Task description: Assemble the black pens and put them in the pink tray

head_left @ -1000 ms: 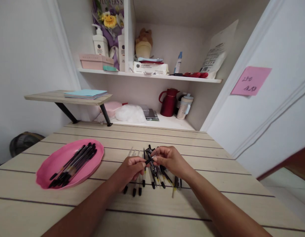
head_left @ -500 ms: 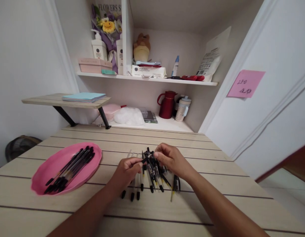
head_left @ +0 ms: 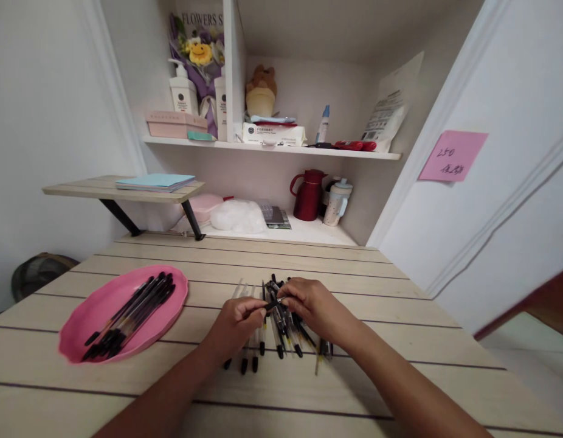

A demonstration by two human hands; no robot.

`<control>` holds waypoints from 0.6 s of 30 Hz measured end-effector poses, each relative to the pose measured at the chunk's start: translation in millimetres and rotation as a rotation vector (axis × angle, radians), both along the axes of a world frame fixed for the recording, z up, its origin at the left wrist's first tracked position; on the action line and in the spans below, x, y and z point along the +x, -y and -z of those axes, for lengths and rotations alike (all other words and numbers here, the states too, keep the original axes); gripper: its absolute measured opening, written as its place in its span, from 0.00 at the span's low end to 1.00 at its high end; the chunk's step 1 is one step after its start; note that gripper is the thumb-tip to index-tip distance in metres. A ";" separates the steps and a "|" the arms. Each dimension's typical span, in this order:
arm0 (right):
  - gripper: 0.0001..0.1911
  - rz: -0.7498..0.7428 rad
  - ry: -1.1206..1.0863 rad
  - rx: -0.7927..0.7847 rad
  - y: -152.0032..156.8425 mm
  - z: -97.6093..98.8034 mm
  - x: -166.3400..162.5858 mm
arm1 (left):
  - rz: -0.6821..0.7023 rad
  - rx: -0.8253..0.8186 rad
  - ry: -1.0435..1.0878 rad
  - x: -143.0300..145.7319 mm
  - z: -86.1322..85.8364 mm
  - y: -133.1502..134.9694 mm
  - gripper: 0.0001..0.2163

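My left hand and my right hand meet over a loose heap of black pens on the wooden table. Both pinch the same thin black pen, held level between the fingertips just above the heap. Several pens with clear barrels lie under my left hand, their black tips pointing toward me. A pink oval tray at the left holds several more black pens lying side by side.
A small wooden shelf on black brackets carries blue paper. Behind the table, an alcove holds a red jug, a cup, white fluff and bottles. A pink note sticks to the right wall.
Both hands sank slightly toward the heap while keeping the pen pinched between them. The camera view shifted a little.
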State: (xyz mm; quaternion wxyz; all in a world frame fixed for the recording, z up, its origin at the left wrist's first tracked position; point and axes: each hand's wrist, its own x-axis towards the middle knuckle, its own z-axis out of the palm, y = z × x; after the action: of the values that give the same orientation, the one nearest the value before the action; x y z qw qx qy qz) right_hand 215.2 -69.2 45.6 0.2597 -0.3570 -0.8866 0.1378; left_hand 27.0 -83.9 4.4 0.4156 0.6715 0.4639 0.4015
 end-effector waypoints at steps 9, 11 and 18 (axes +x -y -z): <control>0.12 0.039 0.189 0.118 -1.0 9.1 -2.8 | 0.030 0.000 -0.101 -1.8 3.0 -2.0 0.14; 0.14 0.055 0.157 0.084 -0.6 11.2 -4.4 | 0.025 0.121 -0.162 -2.7 0.7 -1.2 0.13; 0.16 0.114 -0.176 -0.344 -2.8 15.6 -6.4 | -0.004 0.203 -0.175 -4.5 -2.2 -1.9 0.12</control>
State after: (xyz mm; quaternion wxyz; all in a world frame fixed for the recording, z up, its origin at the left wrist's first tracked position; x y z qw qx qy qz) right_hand 208.8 -66.4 30.0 0.2786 -0.4322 -0.8024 0.3029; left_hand 22.5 -82.0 6.6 0.3025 0.7416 0.4567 0.3873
